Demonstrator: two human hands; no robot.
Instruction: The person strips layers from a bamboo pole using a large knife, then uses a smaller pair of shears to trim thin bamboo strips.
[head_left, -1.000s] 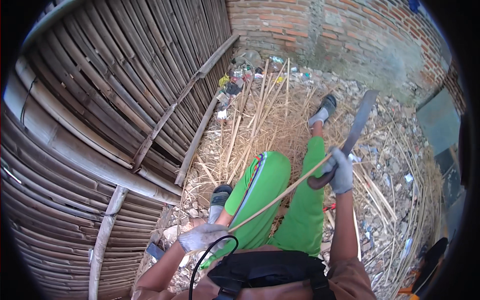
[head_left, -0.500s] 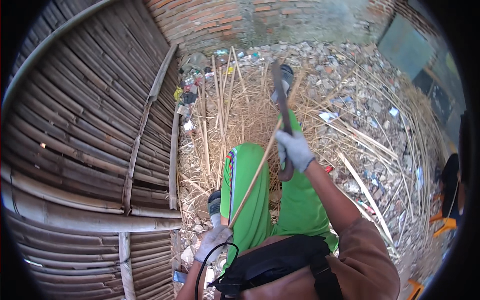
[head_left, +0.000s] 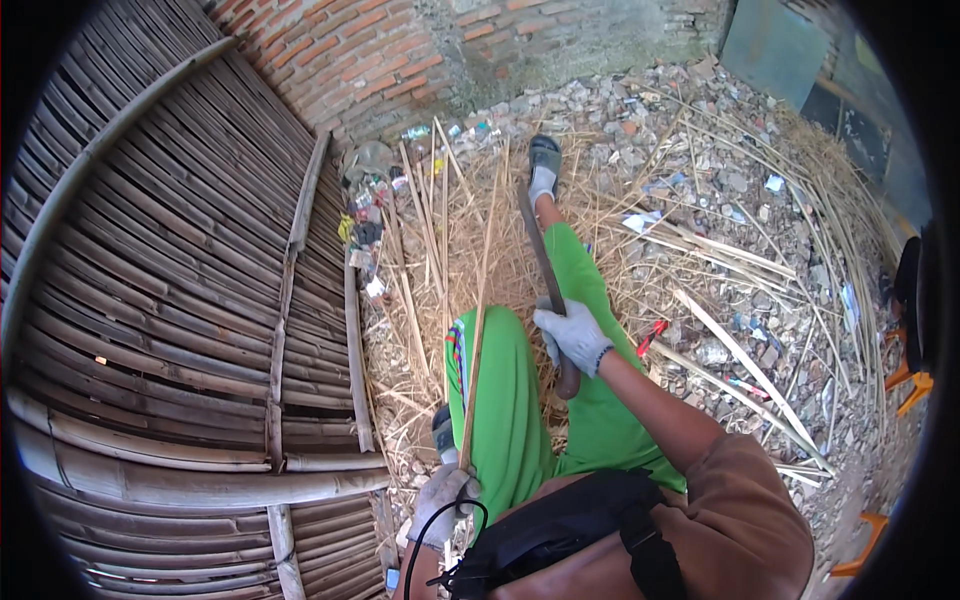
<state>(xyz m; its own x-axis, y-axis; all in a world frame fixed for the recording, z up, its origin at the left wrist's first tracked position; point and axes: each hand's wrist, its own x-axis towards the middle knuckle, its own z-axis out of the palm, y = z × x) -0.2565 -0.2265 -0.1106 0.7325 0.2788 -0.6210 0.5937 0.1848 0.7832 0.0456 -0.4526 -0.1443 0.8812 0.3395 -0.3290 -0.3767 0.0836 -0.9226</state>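
Note:
My right hand (head_left: 575, 335), in a pale work glove, is closed around the handle of a long dark machete (head_left: 541, 240). Its blade points away from me, over my right shin. Low on the left, my gloved left hand (head_left: 443, 500) grips the near end of a long bamboo strip (head_left: 480, 345). That strip runs forward past my left knee, its far end above the shavings. Blade and strip are apart. A black cable partly covers the left hand.
Bamboo slat panels (head_left: 190, 330) stand along the left. A brick wall (head_left: 370, 75) closes off the back. Shavings, loose bamboo strips (head_left: 745, 360) and rubble (head_left: 690, 160) cover the ground. Orange chair legs (head_left: 912, 385) show at the right edge.
The strip has swung left, from slanting under the blade to nearly straight ahead. My right hand and the machete have come slightly nearer, and the blade tip has shifted left. The view has also shifted.

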